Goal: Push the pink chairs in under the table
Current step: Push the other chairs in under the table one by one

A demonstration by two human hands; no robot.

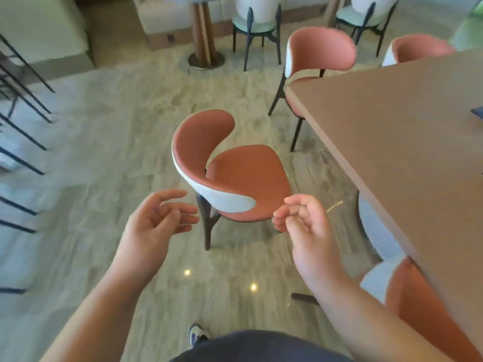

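A pink chair with a white-backed shell stands out on the floor, left of the brown table, its seat facing the table. My left hand hovers near the chair's back, fingers relaxed and spread, holding nothing. My right hand is raised in front of the seat's near edge with fingers loosely curled, and it too holds nothing. Another pink chair sits at the table's far corner, partly under it. A third pink chair shows behind the table. A fourth pink chair is tucked under the near edge.
A round table on a wooden pedestal and white chairs with mint seats stand at the back. Dark metal legs line the left edge. Open marble floor lies left of the chair. My shoe shows below.
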